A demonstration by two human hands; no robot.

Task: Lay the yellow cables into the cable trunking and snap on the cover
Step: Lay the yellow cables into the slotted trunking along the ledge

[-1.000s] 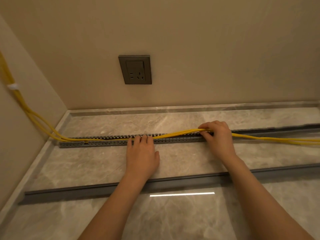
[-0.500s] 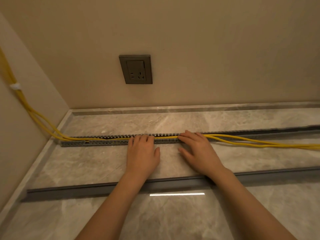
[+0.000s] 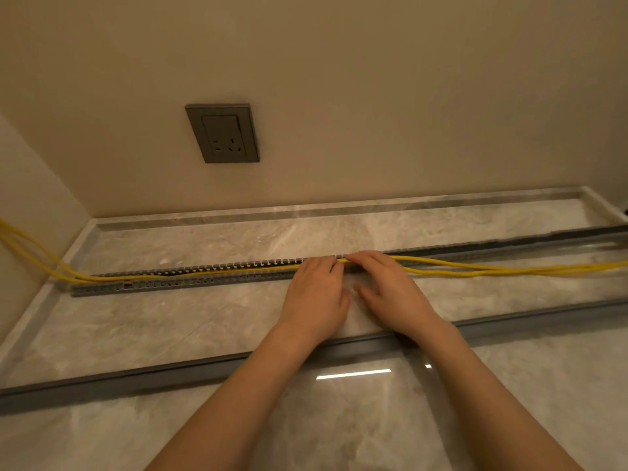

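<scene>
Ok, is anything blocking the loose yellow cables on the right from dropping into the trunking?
Nothing visible. The trunking is uncovered; its cover lies apart, nearer the person. The loose yellow cables run along its near side, right of the left hand and right hand pressing there.

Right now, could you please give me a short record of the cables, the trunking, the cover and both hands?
yellow cables: inside the trunking left of the hands; right of them, outside along its near side
cable trunking: slotted grey channel on the stone surface, top open
cover: off, lying nearer the person, under both forearms
left hand: fingers pressing the cables at the trunking
right hand: beside the left, fingers on the cables
wall socket: nothing plugged in
</scene>
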